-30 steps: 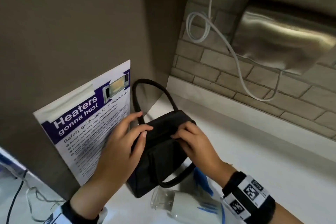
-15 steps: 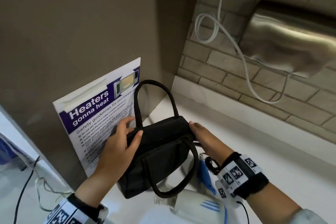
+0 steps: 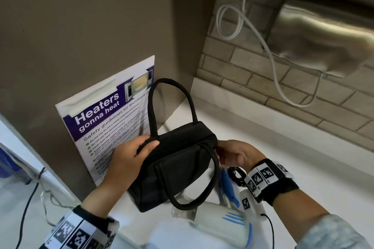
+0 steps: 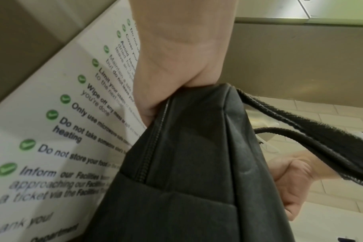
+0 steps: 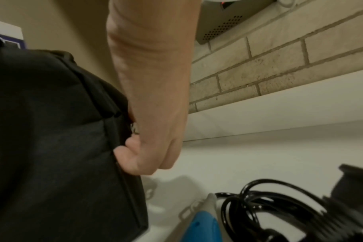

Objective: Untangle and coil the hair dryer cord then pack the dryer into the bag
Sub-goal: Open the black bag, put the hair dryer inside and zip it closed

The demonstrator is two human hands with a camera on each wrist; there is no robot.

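White tabletop (image 3: 283, 147) runs along a brick wall (image 3: 242, 62) into a corner, where a taupe panel carries a microwave safety poster (image 3: 105, 119); a steel hand dryer (image 3: 323, 36) with a looped white cable (image 3: 232, 24) hangs on the bricks. Near that corner, just beside the poster, a small black bag (image 3: 176, 168) is held between both hands. The left hand (image 3: 129, 159) comes in from the panel side, thumb laid over the bag's top edge by the root of the upright handle, fingers wrapped round the end facing the poster; the left wrist view shows the palm tight against the fabric beside a closed zipper. The right hand (image 3: 234, 153) has its fingers curled in at the opposite end of the bag, pinching something small and metallic there, apparently a zipper pull, as the right wrist view shows. What lies inside the bag cannot be seen. At the tabletop's near edge, below the bag, lies the white and blue hair dryer (image 3: 220, 226), its black cord (image 5: 269, 211) bundled in loops beside the blue handle.
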